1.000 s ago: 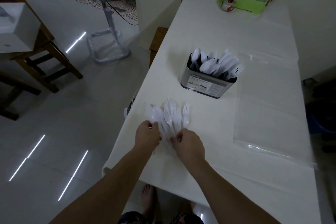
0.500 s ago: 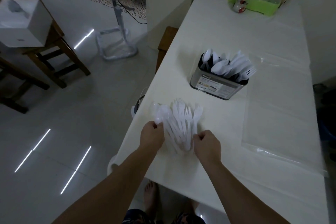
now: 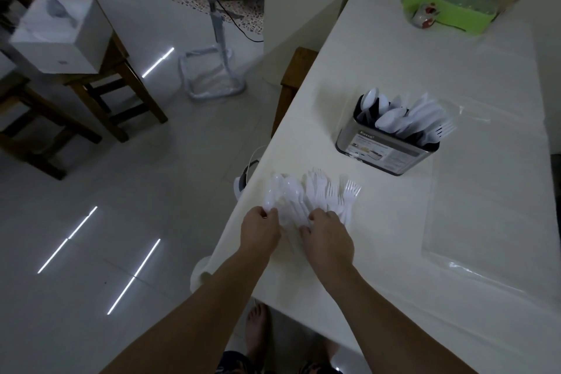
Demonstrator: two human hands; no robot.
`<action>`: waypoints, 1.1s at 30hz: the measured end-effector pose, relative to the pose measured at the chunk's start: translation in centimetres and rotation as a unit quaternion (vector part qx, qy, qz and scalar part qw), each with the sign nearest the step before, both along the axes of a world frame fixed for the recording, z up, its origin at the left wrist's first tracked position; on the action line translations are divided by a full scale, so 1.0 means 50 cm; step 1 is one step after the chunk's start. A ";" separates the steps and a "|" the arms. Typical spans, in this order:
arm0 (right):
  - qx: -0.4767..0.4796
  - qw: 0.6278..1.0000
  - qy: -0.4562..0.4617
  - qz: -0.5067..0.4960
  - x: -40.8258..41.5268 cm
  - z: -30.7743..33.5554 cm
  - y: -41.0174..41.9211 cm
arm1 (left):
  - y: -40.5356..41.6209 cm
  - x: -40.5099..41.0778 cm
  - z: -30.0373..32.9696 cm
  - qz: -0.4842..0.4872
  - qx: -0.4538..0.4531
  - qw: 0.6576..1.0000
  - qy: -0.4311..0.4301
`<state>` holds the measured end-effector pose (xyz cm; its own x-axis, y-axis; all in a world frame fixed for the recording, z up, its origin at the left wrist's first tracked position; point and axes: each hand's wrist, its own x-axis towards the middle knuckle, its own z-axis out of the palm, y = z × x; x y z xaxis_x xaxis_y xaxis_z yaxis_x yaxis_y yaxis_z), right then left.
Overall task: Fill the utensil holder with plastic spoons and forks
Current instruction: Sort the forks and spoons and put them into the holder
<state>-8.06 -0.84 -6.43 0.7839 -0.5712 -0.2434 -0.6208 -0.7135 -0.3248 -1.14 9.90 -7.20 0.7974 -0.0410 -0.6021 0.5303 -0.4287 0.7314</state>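
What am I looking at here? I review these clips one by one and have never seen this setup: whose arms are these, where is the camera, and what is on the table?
There is no machine: a person works with bare hands. The single camera sits on the person's head, looking forward and down, so the two forearms reach in from the bottom edge.

The left hand and the right hand are both on a loose pile of white plastic spoons and forks near the edge of a white table. The fingers curl into the pile as if gathering it; how many pieces each hand holds I cannot tell.

Further along the table stands a metal utensil holder, already holding spoons and forks. Beside it lies a clear plastic sheet. At the far end is a green tray with bottles.
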 end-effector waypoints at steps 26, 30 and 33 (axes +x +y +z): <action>0.003 0.997 0.081 -0.008 0.044 0.024 -0.016 | 0.009 0.001 0.018 0.021 -0.051 0.998 0.032; 0.007 0.996 0.087 -0.017 0.042 0.016 -0.020 | 0.003 -0.002 0.025 0.024 -0.063 0.997 0.040; 0.000 0.996 0.086 -0.019 0.038 0.016 -0.024 | 0.000 -0.004 0.029 0.024 -0.060 0.997 0.041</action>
<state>-6.19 -2.06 -5.64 0.7084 -0.5994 -0.3727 -0.6936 -0.6889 -0.2106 -1.34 9.91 -5.76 0.7484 -0.0796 -0.6584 0.6085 -0.3125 0.7294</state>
